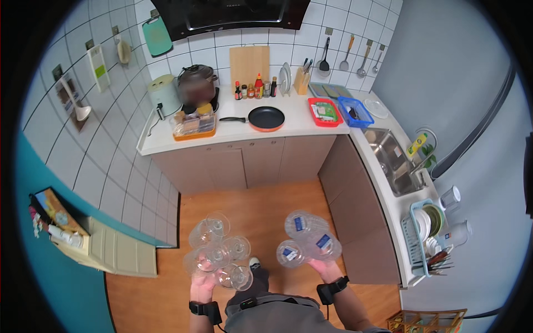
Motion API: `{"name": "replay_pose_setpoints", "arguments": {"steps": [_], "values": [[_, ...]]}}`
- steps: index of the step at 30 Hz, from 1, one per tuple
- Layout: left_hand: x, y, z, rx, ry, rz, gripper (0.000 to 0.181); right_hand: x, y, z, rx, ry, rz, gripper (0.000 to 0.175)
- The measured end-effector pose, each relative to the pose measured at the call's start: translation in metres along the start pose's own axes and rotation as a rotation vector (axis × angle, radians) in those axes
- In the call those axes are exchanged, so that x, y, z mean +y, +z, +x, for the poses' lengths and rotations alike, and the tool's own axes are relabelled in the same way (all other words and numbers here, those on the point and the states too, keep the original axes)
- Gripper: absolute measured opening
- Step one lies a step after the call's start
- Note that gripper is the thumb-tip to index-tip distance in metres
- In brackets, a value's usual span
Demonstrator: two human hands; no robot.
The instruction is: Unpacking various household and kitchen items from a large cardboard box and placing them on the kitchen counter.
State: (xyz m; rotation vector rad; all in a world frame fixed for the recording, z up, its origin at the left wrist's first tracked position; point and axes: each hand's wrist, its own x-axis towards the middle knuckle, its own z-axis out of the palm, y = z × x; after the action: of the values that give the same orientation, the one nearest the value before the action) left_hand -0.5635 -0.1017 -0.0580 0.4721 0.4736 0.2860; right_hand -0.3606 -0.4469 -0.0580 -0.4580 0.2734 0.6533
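Several clear stemmed glasses [217,254] are bunched in my left hand [202,281], with their round feet facing up toward me. My palm shows through the glass, and some stems are hidden behind the feet. My right hand [325,268] grips three clear tumblers [308,237] clustered together, each bearing a blue and white sticker. Most of the fingers of this hand are hidden under the tumblers. Both hands are held out in front of me above the wood floor [254,208], apart from the counters.
Along the white counter [233,131] stand a frying pan [266,118], an orange tray [195,132], a red basket [325,112] and a blue basket [355,112]. A sink [389,160] and a dish rack [416,241] are at right. A cream cabinet [120,249] stands left.
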Motion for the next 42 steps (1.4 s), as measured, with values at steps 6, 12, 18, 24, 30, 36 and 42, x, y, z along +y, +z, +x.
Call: {"name": "replay_pose_setpoints", "arguments": {"steps": [6, 12, 18, 24, 30, 36, 42], "values": [[0.055, 0.063, 0.117, -0.047, -0.053, 0.120, 0.024, -0.023, 0.053, 0.099, -0.238, 0.046, 0.152, 0.047], [0.085, 0.096, 0.230, -0.144, 0.009, 0.434, 0.035, -0.047, 0.090, 0.202, -0.213, 0.044, 0.281, 0.045], [0.100, 0.193, 0.327, -0.224, 0.116, 0.596, 0.042, -0.088, 0.097, 0.330, -0.074, -0.060, 0.049, 0.040], [0.122, 0.244, 0.456, -0.010, -0.049, 0.404, 0.067, -0.142, 0.130, 0.445, -0.157, -0.013, 0.020, 0.038], [0.161, 0.283, 0.564, -0.059, 0.006, 0.484, 0.055, -0.176, 0.144, 0.549, -0.222, -0.042, -0.049, 0.038], [0.193, 0.310, 0.716, -0.148, 0.030, 0.855, 0.039, -0.212, 0.181, 0.627, -0.109, -0.248, -0.295, 0.036], [0.178, 0.370, 0.858, -0.446, 0.633, 1.777, 0.029, -0.268, 0.286, 0.725, -0.005, -0.400, -1.090, 0.037]]}}
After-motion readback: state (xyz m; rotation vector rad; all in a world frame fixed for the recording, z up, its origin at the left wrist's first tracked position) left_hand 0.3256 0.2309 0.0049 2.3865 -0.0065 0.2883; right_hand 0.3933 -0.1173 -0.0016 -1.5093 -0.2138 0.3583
